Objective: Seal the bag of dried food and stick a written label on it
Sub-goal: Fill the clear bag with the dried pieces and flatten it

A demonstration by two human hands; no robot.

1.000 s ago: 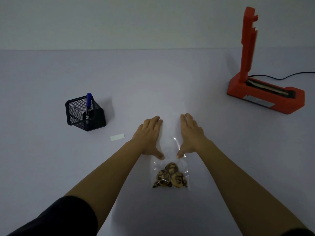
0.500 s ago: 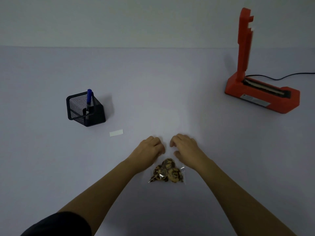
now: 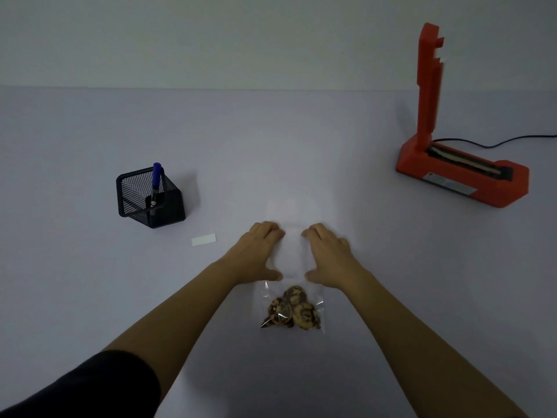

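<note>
Half a second back both hands were drawn in close above the food, fingers curled, and the bag was bunched short. Now they have slid outward again and the film lies stretched away from the person.

Going left to right, the left hand (image 3: 259, 251) lies palm down on the left edge of the clear plastic bag (image 3: 291, 263). Its fingers are loosely bent and its thumb is splayed inward. The right hand (image 3: 328, 254) mirrors it on the bag's right edge. Whether either hand pinches the film or only presses it I cannot tell.

The bag lies flat on the desk, with the brown dried food slices (image 3: 292, 310) heaped at its near end, just short of both thumbs. I read this as a smoothing stroke that flattens the empty upper part and pushes air out before sealing. The mouth is not yet sealed and nothing is stuck on the bag.

The pale lilac-grey desk (image 3: 90, 282) is plain and dimly lit. Well to the left of the bag and farther back stands a black wire-mesh pen holder (image 3: 168, 206) with a blue marker (image 3: 156, 179) upright in it. A small white label strip (image 3: 203, 239) lies between that holder and the bag, just left of the left hand.

Far to the right of the bag and farther back sits a red-orange heat sealer (image 3: 461, 179). Its arm is raised upright, and a black cable (image 3: 497, 141) trails off to the right. Behind the desk is a bare pale grey wall (image 3: 241, 40).
</note>
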